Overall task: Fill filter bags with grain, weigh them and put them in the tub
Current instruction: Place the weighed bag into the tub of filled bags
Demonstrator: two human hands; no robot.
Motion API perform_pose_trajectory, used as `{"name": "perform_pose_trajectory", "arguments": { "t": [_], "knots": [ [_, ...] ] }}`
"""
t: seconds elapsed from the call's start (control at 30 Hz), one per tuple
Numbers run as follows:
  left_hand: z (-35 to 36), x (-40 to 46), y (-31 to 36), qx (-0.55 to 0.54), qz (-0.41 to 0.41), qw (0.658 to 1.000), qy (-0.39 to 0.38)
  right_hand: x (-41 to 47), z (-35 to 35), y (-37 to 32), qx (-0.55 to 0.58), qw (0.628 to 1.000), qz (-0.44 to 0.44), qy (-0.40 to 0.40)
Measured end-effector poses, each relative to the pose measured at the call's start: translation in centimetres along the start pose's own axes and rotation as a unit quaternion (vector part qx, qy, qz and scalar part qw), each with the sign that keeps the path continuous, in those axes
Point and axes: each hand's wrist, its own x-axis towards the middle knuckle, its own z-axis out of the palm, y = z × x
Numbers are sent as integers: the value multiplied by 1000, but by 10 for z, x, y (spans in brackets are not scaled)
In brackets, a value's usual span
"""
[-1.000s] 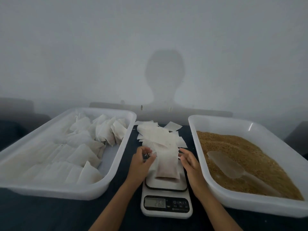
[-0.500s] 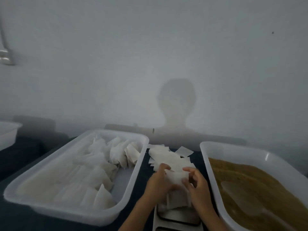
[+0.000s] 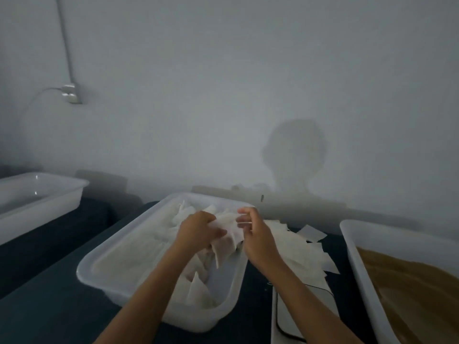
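A white filled filter bag (image 3: 227, 240) hangs over the white tub (image 3: 99, 259) of filled bags. My left hand (image 3: 198, 232) grips its upper left part. My right hand (image 3: 255, 234) sits at the bag's right edge with fingers curled; whether it still pinches the bag is unclear in the blur. Several filled bags (image 3: 196, 286) lie in the tub below. The white scale (image 3: 298, 316) shows at the bottom, its platform bare. At the right stands the grain tub (image 3: 357, 264) with brown grain (image 3: 417, 289).
A heap of flat empty filter bags (image 3: 305, 254) lies on the dark table behind the scale. Another white tub (image 3: 42, 204) stands at the far left. A wall socket with a cable (image 3: 70, 94) is on the wall.
Both hands lifted the filled bag off the scale and carried it left over the tub of bags. The camera view swung up and to the left.
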Motion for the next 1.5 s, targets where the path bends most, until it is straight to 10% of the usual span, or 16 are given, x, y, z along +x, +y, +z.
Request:
{"name": "perform_pose_trajectory", "arguments": {
  "t": [0.27,0.73,0.9,1.07,1.2,1.5],
  "knots": [
    [9,-4,-63,-61,-142,968,-198,-4,73,0,-276,925,118,-232],
    [27,5,-72,84,-163,973,-137,-3,86,3,-316,853,164,-382],
    [27,9,-69,75,-81,991,-76,2,49,-7,-216,920,59,-321],
    [23,14,-47,-10,-22,998,58,29,-20,20,-78,991,75,-78],
    [33,21,-18,-79,-8,996,50,37,-64,82,-182,971,152,13],
    [71,31,13,-125,-28,992,3,20,-68,152,-320,908,258,-78]
  ]
}}
